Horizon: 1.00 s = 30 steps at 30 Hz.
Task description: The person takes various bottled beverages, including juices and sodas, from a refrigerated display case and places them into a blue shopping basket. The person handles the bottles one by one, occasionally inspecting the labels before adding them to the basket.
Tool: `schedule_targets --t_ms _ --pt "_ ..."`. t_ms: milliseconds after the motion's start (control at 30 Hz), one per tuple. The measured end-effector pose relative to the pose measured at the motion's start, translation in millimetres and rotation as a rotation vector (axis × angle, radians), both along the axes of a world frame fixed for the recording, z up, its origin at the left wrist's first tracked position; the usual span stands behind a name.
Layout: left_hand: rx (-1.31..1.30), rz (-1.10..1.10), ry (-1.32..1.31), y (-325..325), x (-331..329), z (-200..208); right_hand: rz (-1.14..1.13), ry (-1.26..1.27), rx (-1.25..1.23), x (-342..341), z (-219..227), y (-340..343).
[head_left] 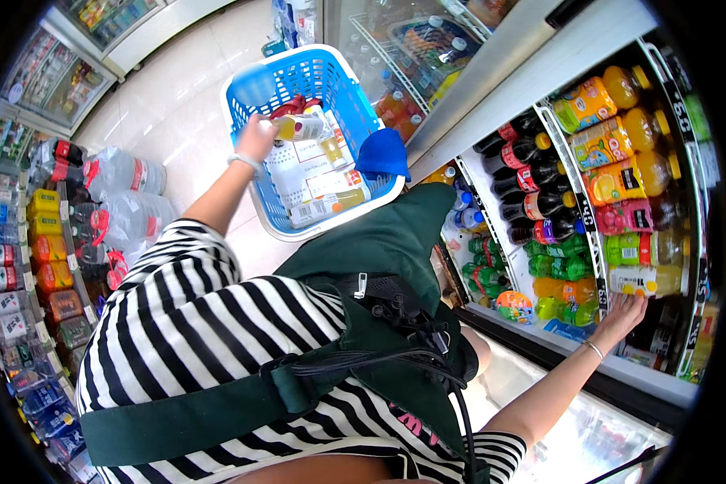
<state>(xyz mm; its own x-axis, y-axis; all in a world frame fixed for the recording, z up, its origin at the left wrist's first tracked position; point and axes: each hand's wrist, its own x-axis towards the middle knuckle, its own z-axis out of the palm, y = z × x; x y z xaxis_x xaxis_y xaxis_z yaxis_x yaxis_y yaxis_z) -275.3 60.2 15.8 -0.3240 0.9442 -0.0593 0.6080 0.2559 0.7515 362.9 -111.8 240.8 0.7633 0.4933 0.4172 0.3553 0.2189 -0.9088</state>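
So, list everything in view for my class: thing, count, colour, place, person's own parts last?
basket: 1, blue, upper centre
bottles: at least 3, yellowish, in basket
fridge: 1, white-framed, right
colas: several, dark, in fridge
orange drinks: several, orange, fridge's right
sodas: several, green, lower fridge
jugs: at least 2, clear, left
shelf drinks: many, mixed, far left
strap: 1, green, across torso
shirt: 1, black-and-white, on person
left hand: 1, bare, at basket, holding bottle
right hand: 1, bare, at pale bottle

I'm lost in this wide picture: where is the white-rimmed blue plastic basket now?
In the head view, the white-rimmed blue plastic basket is just left of upper centre, with the person's left hand at its left side.
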Motion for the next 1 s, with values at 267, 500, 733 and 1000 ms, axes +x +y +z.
schedule_targets --t_ms 267,500,733,1000 --pt "0.204 -0.788 -0.042 -14 14 167 0.030 -0.627 0.026 -101 -7 -10" --pt "0.185 -1.276 -0.583 -13 102 214 0.800 -0.399 -0.367 -199 -38 3" --pt "0.141 -1.581 -0.767 -21 199 223 1.303 0.007 -0.422 -227 -66 -15" --pt "0.081 -1.465 -0.886 -33 262 216 0.978 0.444 -0.147 -208 -75 -50"
